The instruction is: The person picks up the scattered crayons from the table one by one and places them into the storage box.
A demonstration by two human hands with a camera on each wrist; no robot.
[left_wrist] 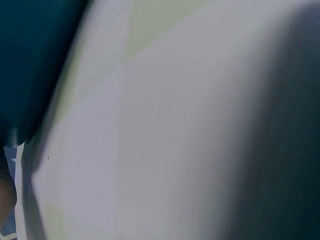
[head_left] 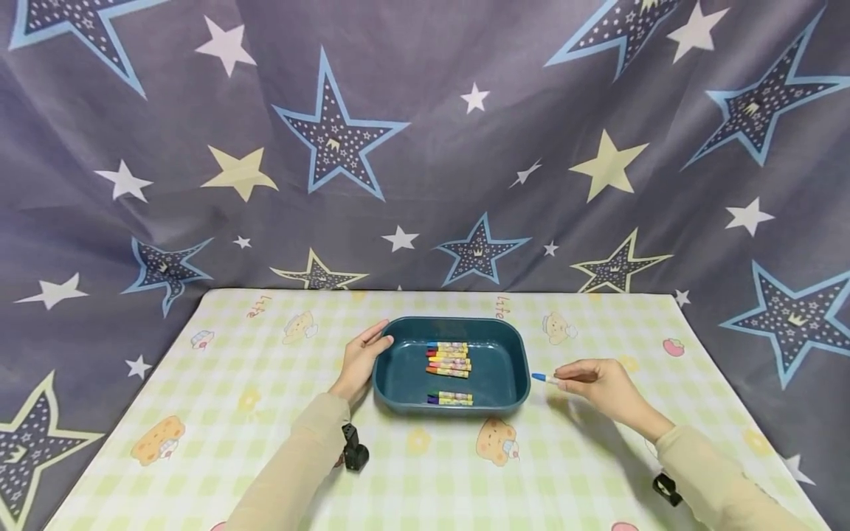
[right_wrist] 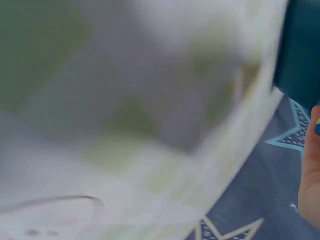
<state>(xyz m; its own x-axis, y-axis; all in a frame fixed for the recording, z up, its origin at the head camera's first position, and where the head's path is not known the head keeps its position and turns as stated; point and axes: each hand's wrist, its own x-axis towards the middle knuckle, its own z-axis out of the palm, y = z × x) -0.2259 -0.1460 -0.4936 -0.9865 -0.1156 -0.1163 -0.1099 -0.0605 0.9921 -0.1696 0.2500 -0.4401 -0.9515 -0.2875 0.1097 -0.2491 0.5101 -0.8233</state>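
A dark teal rectangular tray (head_left: pixel 398 372) sits on the table with several paper-wrapped crayons (head_left: pixel 448 361) lying in it. Most form a group in the middle, with red, orange, yellow and blue tips; a green one and a purple one (head_left: pixel 450 402) lie nearer the front wall. My left hand (head_left: pixel 358 363) holds the tray by its left rim, thumb along the edge. Just beyond the right rim, my right hand (head_left: pixel 600 383) pinches a blue crayon (head_left: pixel 541 377), its blue tip pointing at the tray. That hand (right_wrist: pixel 311 185) shows only partly in the right wrist view.
A pale green checked cloth (head_left: pixel 219 383) with printed bears covers the table. Behind it hangs a dark curtain (head_left: pixel 425 177) with stars. Black wrist cameras are worn on both sleeves.
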